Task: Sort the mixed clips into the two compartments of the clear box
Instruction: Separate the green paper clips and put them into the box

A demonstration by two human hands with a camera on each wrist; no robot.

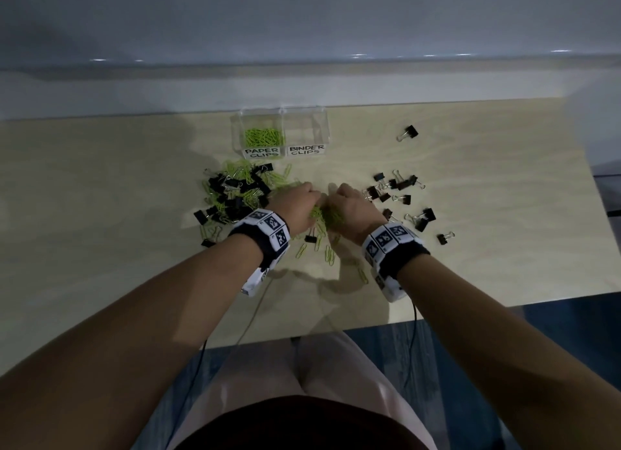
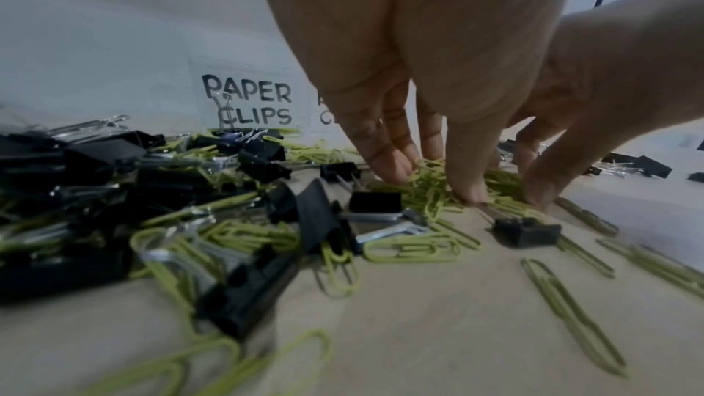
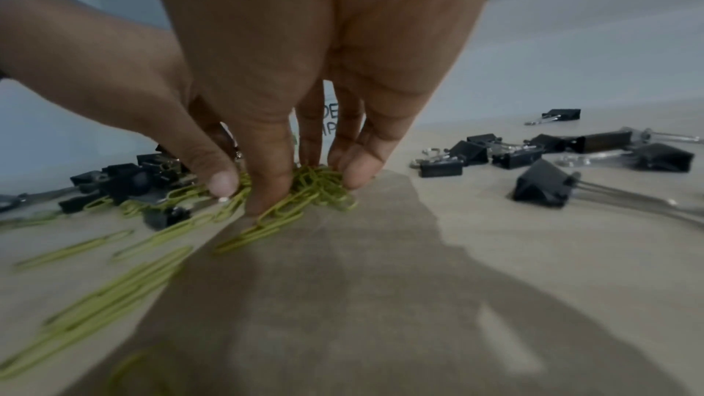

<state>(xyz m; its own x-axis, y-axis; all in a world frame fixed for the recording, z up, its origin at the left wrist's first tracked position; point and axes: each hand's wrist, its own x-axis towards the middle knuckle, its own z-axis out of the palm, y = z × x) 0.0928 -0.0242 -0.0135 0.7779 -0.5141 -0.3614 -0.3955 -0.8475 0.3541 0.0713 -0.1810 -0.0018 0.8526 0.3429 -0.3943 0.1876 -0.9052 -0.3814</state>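
Paper clips [image 1: 327, 217] bunched, between both hands' grip

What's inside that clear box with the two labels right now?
In the clear box, the compartment labelled PAPER CLIPS holds a small heap of green paper clips. The BINDER CLIPS compartment looks empty. The labels hide each compartment's front bottom edge.

Both forearms are bare. Each wrist carries a dark fabric wrist strap [image 1: 248, 246] fitted with a white block-shaped band of square black-and-white coded markers [image 1: 270, 226]; the right wrist's marker band [image 1: 386, 239] matches it. A thin dark cable [image 1: 412, 342] hangs from the right unit, and another thin cable [image 1: 248, 325] from the left. The person wears pale pink trousers [image 1: 322, 369] and a dark maroon top [image 1: 302, 422].
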